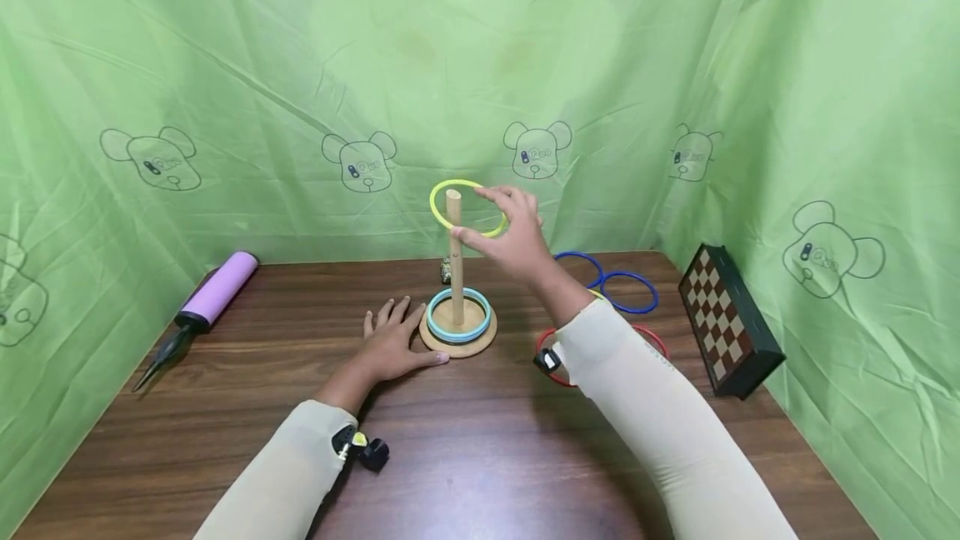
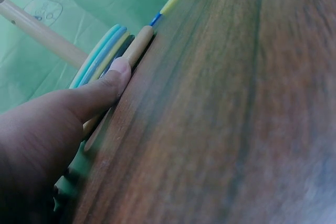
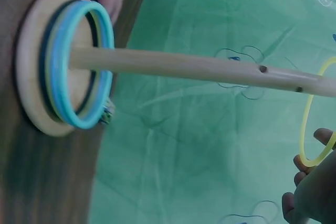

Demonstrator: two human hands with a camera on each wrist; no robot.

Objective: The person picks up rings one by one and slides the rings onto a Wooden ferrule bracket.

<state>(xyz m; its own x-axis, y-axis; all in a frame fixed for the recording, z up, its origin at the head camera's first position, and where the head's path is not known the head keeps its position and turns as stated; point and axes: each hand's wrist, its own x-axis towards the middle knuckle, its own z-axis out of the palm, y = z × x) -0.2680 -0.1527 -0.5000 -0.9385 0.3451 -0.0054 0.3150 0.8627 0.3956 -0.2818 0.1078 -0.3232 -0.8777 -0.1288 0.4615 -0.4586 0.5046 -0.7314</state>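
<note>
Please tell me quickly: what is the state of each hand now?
Left hand: open, thumb touching the round wooden base.
Right hand: holding the yellow ring, pinched.

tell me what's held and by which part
Right hand holds the yellow ring by its rim's right side; left hand only touches the wooden base.

Green curtain [image 1: 262,40] behind brown table [image 1: 480,448]

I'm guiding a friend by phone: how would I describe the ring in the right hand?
On the brown table, find the round wooden base with its upright post. Near the post's top, the right hand holds a thin yellow ring. It alone is held up, unlike the stacked rings below and loose rings farther right.
</note>
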